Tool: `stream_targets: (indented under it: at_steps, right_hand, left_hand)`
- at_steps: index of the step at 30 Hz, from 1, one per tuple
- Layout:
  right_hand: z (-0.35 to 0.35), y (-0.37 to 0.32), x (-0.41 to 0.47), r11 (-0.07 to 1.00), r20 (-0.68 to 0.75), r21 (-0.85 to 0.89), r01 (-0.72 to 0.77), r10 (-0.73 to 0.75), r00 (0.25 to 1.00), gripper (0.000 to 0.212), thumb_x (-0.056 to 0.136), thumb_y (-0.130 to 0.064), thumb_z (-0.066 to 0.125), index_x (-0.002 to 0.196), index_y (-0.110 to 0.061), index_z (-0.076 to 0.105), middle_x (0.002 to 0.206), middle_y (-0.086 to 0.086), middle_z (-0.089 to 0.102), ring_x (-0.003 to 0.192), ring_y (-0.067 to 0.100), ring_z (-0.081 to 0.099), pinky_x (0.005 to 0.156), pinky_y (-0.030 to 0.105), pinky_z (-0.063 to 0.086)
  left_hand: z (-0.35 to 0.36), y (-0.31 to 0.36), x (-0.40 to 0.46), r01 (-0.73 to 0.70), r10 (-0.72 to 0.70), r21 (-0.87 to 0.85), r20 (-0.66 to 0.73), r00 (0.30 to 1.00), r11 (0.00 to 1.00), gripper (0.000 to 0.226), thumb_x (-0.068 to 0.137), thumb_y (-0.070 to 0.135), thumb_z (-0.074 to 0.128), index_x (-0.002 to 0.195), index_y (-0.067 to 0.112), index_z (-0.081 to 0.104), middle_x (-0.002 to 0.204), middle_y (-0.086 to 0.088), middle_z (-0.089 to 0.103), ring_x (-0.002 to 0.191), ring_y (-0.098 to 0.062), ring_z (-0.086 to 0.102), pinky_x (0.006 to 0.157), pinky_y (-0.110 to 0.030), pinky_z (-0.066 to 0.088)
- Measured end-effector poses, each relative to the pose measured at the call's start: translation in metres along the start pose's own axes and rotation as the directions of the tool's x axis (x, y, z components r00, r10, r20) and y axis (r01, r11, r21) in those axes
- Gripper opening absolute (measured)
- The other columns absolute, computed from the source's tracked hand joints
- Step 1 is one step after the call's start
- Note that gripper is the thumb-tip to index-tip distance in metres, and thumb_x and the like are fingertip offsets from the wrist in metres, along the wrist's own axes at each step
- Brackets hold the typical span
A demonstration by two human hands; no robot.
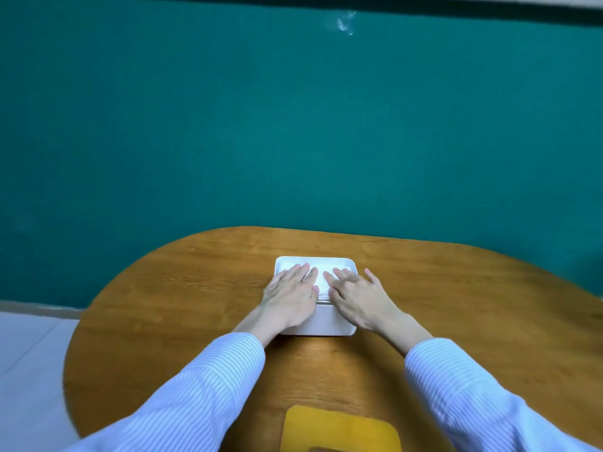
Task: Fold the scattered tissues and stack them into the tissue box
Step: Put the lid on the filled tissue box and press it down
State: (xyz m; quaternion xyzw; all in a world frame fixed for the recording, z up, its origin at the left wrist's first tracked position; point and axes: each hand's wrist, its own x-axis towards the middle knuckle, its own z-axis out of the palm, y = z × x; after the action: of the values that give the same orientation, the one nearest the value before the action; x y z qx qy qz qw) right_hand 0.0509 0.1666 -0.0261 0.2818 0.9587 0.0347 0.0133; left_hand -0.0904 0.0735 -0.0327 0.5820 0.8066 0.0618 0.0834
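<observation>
Head view: a white tissue box [326, 321] sits mid-way across a rounded wooden counter [163, 288]. Left hand [290, 296] and right hand [357, 298], fingers straight and flat, press the stacked tissues [321, 282] inside it. Tissues look light, soft, easily crumpled; best lifted by their folded edges.

Even, soft indoor light; mild sheen on the counter [202, 288] near its front. White tissues [321, 278] overexposed, detail lost. Wide-angle bowing at edges; sleeves [195, 386] slightly blurred.
</observation>
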Motion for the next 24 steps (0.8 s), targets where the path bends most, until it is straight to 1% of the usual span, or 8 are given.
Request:
stream_targets:
  at_steps: [4,6,8,10,12,15,18,24]
  right_hand:
    - [-0.018,-0.003,-0.009,0.998,0.092,0.054,-0.040,0.035,0.995,0.054,0.106,-0.041,0.015,0.157,-0.023,0.013,0.164,0.004,0.012,0.152,0.022,0.009,0.120,0.054,0.003]
    - [-0.025,-0.004,-0.027,0.992,-0.027,0.102,-0.079,0.082,0.996,0.054,0.106,-0.044,0.015,0.157,-0.028,0.008,0.166,0.002,0.006,0.152,0.024,0.005,0.121,0.051,0.007]
    - [-0.028,-0.002,-0.050,0.990,-0.195,0.084,-0.114,0.129,0.972,0.054,0.106,-0.045,0.020,0.157,-0.029,0.010,0.165,0.004,0.010,0.151,0.025,0.012,0.120,0.047,0.015]
    - [-0.034,0.001,-0.081,0.987,-0.306,0.029,-0.159,0.160,0.939,0.053,0.105,-0.045,0.031,0.154,-0.027,0.024,0.160,0.006,0.027,0.146,0.028,0.029,0.115,0.046,0.027]
    - [-0.043,0.007,-0.111,0.979,-0.403,-0.011,-0.202,0.181,0.897,0.048,0.101,-0.046,0.041,0.143,-0.023,0.044,0.145,0.005,0.051,0.128,0.028,0.052,0.100,0.044,0.043]
    - [-0.055,0.024,-0.159,0.954,-0.457,-0.067,-0.293,0.232,0.859,0.046,0.097,-0.050,0.042,0.132,-0.021,0.051,0.123,0.003,0.060,0.108,0.025,0.059,0.082,0.039,0.049]
    - [-0.056,0.042,-0.200,0.928,-0.462,-0.047,-0.371,0.309,0.831,0.049,0.096,-0.051,0.048,0.133,-0.020,0.053,0.118,0.003,0.061,0.102,0.024,0.059,0.078,0.036,0.049]
    - [-0.024,0.076,-0.227,0.877,-0.430,0.156,-0.455,0.475,0.768,0.044,0.096,-0.044,0.053,0.134,-0.020,0.052,0.118,0.003,0.059,0.097,0.024,0.058,0.070,0.034,0.051]
  left_hand:
    - [-0.013,0.008,-0.007,0.000,-0.003,0.109,0.027,1.000,0.994,0.056,0.109,0.037,0.013,0.161,0.020,0.000,0.168,0.001,-0.010,0.154,-0.015,-0.010,0.125,-0.038,-0.005]
    - [-0.022,0.016,-0.018,0.012,-0.002,0.153,-0.065,0.998,0.988,0.057,0.109,0.040,0.013,0.161,0.020,0.000,0.168,-0.002,-0.011,0.154,-0.019,-0.012,0.125,-0.041,-0.004]
    - [-0.028,0.032,-0.031,0.018,0.026,0.188,-0.229,0.973,0.982,0.059,0.109,0.043,0.015,0.161,0.019,0.005,0.168,-0.006,-0.004,0.155,-0.023,-0.007,0.125,-0.041,0.002]
    - [-0.032,0.055,-0.049,-0.013,0.086,0.202,-0.359,0.929,0.979,0.057,0.108,0.044,0.021,0.159,0.017,0.019,0.165,-0.010,0.019,0.153,-0.026,0.014,0.120,-0.041,0.017]
    - [-0.032,0.079,-0.066,-0.057,0.169,0.251,-0.452,0.876,0.966,0.052,0.106,0.045,0.027,0.150,0.018,0.037,0.145,-0.006,0.047,0.132,-0.026,0.043,0.105,-0.039,0.035]
    - [-0.026,0.112,-0.088,-0.157,0.307,0.306,-0.540,0.784,0.939,0.046,0.104,0.047,0.030,0.132,0.019,0.054,0.115,-0.002,0.060,0.102,-0.024,0.057,0.085,-0.038,0.044]
    - [-0.022,0.142,-0.102,-0.245,0.383,0.316,-0.523,0.761,0.917,0.048,0.105,0.047,0.025,0.128,0.020,0.057,0.108,-0.001,0.061,0.096,-0.024,0.057,0.082,-0.038,0.044]
    - [-0.026,0.196,-0.079,-0.337,0.424,0.262,-0.464,0.778,0.904,0.046,0.106,0.045,0.030,0.132,0.019,0.057,0.118,0.000,0.066,0.106,-0.021,0.061,0.088,-0.038,0.049]
